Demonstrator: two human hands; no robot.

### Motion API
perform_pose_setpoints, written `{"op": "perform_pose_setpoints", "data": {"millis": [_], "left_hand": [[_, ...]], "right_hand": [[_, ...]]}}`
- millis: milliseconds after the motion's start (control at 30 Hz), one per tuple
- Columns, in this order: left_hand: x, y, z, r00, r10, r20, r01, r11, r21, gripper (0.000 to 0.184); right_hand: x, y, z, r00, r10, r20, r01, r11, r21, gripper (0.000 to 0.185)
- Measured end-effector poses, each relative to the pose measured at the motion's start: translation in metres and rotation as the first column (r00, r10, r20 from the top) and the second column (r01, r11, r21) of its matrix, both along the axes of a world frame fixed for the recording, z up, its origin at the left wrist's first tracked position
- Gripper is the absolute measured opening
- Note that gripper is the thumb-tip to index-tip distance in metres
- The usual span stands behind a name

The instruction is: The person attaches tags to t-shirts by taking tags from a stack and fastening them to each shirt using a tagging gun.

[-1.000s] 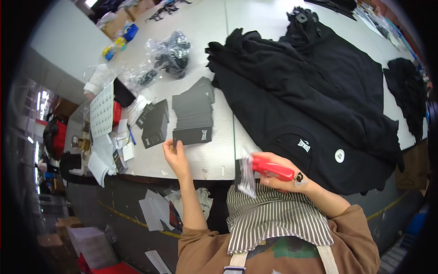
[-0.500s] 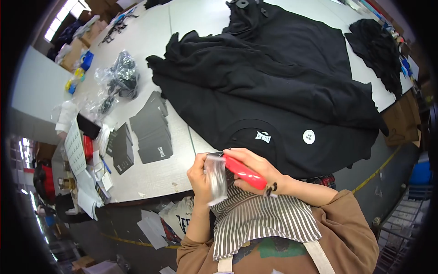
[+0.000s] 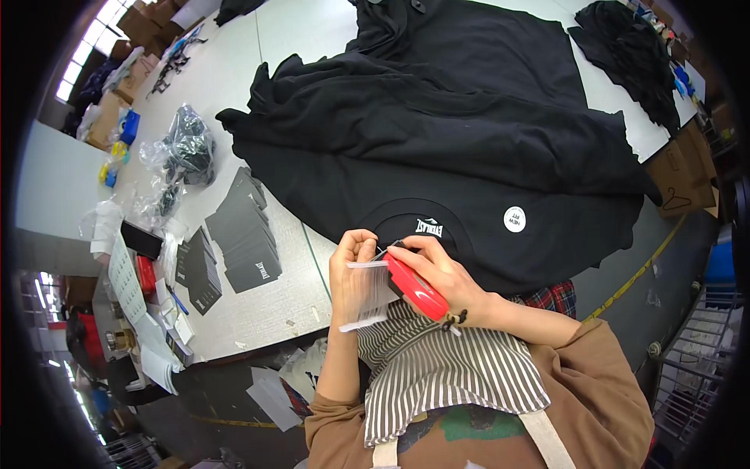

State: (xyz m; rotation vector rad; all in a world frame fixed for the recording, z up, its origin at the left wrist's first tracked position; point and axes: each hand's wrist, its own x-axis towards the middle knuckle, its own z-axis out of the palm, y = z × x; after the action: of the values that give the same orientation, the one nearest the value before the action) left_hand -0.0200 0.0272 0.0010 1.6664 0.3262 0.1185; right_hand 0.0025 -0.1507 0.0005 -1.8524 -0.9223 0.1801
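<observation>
My right hand (image 3: 447,280) is wrapped round a red tagging gun (image 3: 416,286), which has a strip of clear plastic fasteners (image 3: 366,295) hanging from it. Close to the gun's tip, my left hand (image 3: 353,262) has its thumb and fingers pinched together; what they hold is too small to make out. Both hands are at the neckline of a black garment (image 3: 484,176), which bears a white neck label (image 3: 429,227) and a round white sticker (image 3: 514,220). Dark hang tags (image 3: 246,242) lie fanned out on the left, beside a smaller pile of tags (image 3: 198,273).
The pale table (image 3: 258,324) has a plastic-wrapped bundle (image 3: 190,147) at the left. Near its left edge are a printed sheet (image 3: 125,277), a dark phone-like object (image 3: 141,240) and a blue pen (image 3: 179,300). Another black garment (image 3: 634,62) lies at the far right.
My left hand has left the hang tags and come over to the gun at the garment's neckline. The camera view has shifted right, so the tags appear farther left.
</observation>
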Motion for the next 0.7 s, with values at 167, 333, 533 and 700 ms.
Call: {"op": "perform_pose_setpoints", "data": {"millis": [167,333,533,700], "left_hand": [[0.0,0.002,0.004,0.999,0.02,-0.046,-0.026,0.99,-0.138,0.009],[0.002,0.01,0.001,0.993,-0.076,-0.086,0.058,0.98,-0.189,0.01],[-0.002,0.012,-0.015,0.991,-0.108,0.078,0.103,0.992,0.071,0.015],[-0.007,0.01,-0.022,0.819,-0.315,0.48,-0.032,0.809,0.587,0.022]], "right_hand": [[0.0,0.007,-0.004,0.998,-0.043,0.035,0.044,0.998,-0.04,0.078],[0.0,0.012,-0.003,0.995,-0.095,0.039,0.096,0.995,-0.032,0.077],[-0.002,0.018,-0.001,0.978,-0.208,0.026,0.208,0.978,0.004,0.071],[0.004,0.011,0.003,0.987,-0.16,-0.036,0.161,0.987,0.023,0.064]]}}
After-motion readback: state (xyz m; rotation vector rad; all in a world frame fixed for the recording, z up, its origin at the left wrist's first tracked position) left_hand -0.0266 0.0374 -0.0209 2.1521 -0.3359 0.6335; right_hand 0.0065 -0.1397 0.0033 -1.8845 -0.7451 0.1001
